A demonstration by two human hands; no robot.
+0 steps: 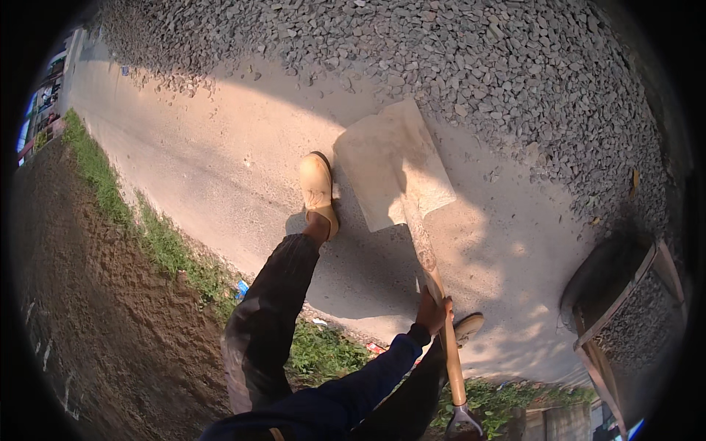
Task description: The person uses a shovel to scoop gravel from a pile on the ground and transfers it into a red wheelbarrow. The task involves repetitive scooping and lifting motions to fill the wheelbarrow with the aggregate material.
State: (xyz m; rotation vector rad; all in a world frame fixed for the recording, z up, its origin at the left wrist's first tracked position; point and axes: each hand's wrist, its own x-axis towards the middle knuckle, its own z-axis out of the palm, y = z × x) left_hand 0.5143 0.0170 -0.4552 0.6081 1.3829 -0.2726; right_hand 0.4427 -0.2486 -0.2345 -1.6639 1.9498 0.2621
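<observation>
while the left hand (432, 312) grips the shovel (397, 165), gravel (478, 66) (a heap) lies ahead.

Cut off and hidden
The shovel's (393, 165) grip leaves the near edge; the wheelbarrow (625, 309) is cropped at right; the right hand is unseen.

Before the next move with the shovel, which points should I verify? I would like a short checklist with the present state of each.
1. Grip on the shovel handle: left hand closed around it, ok.
2. Right hand on the handle: hidden, cannot tell.
3. Shovel blade flat on the concrete ground, empty: ok.
4. Blade reaches the gravel pile: tip at its edge, ok.
5. Left foot apart from the blade: close beside it, not ok.
</observation>
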